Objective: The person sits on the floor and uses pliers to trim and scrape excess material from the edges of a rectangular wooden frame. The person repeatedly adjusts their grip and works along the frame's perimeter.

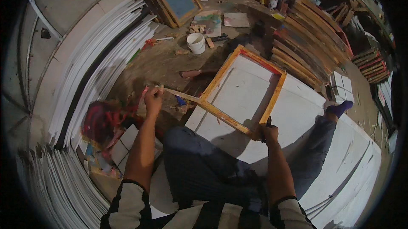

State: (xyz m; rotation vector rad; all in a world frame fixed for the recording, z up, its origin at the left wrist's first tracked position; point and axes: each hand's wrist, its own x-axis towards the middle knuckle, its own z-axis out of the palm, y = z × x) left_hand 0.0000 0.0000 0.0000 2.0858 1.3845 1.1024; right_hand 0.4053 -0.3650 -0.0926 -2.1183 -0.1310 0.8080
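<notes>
wooden frame (244, 88) propped on white board (297, 118), near corner at right fingers | right hand (268, 133) clamped on corner with dark tool | left hand (152, 98) fingers closed on thin stick (180, 94) reaching the frame | frame looks assembled; finishing seems under way

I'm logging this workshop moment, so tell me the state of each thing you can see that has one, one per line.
Wooden frame: tilted up off the white board, near corner gripped.
Left hand: closed on a thin wooden strip that reaches the frame.
Right hand: closed on the frame's near corner, with a dark tool.
White bucket: upright, open-topped.
White board: lying flat.
Stacked frames: leaning in rows.
</notes>
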